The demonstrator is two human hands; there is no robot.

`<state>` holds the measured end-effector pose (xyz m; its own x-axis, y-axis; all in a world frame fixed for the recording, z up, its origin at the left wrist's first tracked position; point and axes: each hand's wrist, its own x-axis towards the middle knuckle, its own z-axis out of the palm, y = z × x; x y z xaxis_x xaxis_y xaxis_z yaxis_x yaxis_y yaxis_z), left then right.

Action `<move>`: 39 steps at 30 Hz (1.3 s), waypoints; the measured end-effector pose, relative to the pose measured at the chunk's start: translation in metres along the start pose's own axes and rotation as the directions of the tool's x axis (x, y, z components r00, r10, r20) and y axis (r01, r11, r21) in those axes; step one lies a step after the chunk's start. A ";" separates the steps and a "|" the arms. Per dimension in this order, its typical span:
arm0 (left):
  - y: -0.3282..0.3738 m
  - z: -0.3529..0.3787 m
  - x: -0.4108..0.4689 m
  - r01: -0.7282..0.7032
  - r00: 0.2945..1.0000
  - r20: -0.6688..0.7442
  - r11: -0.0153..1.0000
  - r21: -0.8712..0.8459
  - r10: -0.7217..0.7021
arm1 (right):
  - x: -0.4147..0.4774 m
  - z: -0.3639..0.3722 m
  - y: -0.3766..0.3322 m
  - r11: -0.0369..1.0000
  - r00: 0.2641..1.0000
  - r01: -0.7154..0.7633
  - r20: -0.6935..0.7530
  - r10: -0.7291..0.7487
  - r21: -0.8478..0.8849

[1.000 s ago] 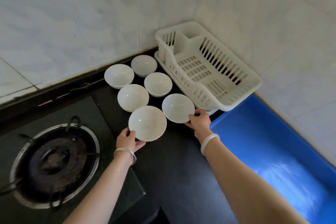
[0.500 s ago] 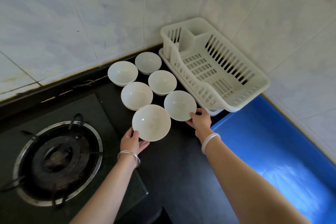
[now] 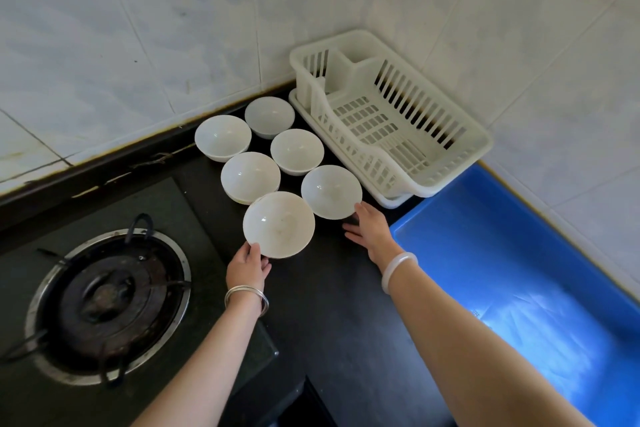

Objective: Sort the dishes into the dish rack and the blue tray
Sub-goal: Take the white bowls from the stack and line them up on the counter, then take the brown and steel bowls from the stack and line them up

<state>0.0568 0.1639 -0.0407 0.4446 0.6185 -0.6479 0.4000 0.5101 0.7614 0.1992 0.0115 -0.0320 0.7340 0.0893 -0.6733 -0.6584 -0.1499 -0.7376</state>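
Several white bowls stand in two rows on the black counter. My left hand grips the near rim of the closest bowl, thumb on top and fingers beneath. My right hand has its thumb on the rim of the bowl to the right, with its fingers stretched along that bowl's near side below the rim. The white dish rack stands in the corner, just right of the bowls, with nothing in it. The blue tray lies in front of the rack, to the right of my right arm.
A gas burner is set in the black hob at the left. Tiled walls close the back and the right side. The other bowls stand close together between the wall and the two I touch.
The fingers of my right hand have slid from the bowl's rim down along its near side. The bowls and my left hand are where they were. The view has shifted a little.
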 end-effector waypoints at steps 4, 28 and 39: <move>-0.014 0.001 -0.019 -0.039 0.999 0.041 0.988 0.147 0.034 | -0.018 -0.015 0.011 0.996 0.995 0.085 -0.059 -0.086 -0.030; -0.153 0.109 -0.279 -0.864 0.386 0.917 0.310 0.398 -0.099 | -0.282 -0.282 0.199 0.708 0.683 -0.261 -0.644 -0.346 -0.657; -0.175 0.114 -0.287 -0.907 0.360 0.931 0.209 0.364 -0.059 | -0.287 -0.284 0.219 0.680 0.644 -0.266 -0.651 -0.402 -0.683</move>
<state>-0.0489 -0.1709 0.0098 0.8827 -0.3638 -0.2975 -0.0278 -0.6724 0.7397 -0.1083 -0.3266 0.0139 0.8456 -0.5237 -0.1035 -0.5295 -0.7981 -0.2874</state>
